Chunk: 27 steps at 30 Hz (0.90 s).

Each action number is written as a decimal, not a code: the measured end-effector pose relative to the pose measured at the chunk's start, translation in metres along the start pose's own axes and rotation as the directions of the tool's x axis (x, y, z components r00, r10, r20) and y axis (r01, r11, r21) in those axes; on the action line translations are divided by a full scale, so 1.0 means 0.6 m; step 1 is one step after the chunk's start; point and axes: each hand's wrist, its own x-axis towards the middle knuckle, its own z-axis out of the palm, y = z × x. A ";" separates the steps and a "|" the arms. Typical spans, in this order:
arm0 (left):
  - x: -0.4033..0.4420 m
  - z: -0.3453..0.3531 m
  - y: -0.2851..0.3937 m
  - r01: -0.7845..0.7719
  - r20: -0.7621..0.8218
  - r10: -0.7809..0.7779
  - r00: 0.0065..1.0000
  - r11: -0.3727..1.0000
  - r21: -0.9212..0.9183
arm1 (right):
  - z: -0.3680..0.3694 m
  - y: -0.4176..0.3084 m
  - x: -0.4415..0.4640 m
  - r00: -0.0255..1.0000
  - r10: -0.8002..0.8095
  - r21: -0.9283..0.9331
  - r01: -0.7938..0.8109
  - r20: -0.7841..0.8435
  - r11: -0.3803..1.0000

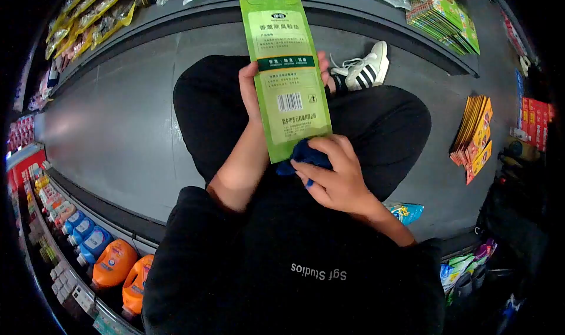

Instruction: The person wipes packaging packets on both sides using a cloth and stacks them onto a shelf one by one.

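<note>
My left hand is wrapped round the back and sides of a long green pack of insoles, its thumb on one edge and fingertips showing past the other. The pack is upright, with its printed back and barcode facing me. Bunched in my right hand is a dark blue cloth, pressed against the pack's lower end. Part of the cloth is hidden by my fingers.
I sit cross-legged on the grey floor; a white striped shoe shows ahead. A stack of orange packets lies to the right. Green packs stand on the shelf ledge. Orange detergent bottles line the left shelf.
</note>
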 end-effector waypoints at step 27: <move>-0.003 0.047 0.032 -0.288 -0.007 0.292 0.956 0.947 0.142 | 0.011 0.009 0.046 0.900 0.104 -0.154 -0.185 -0.424 0.971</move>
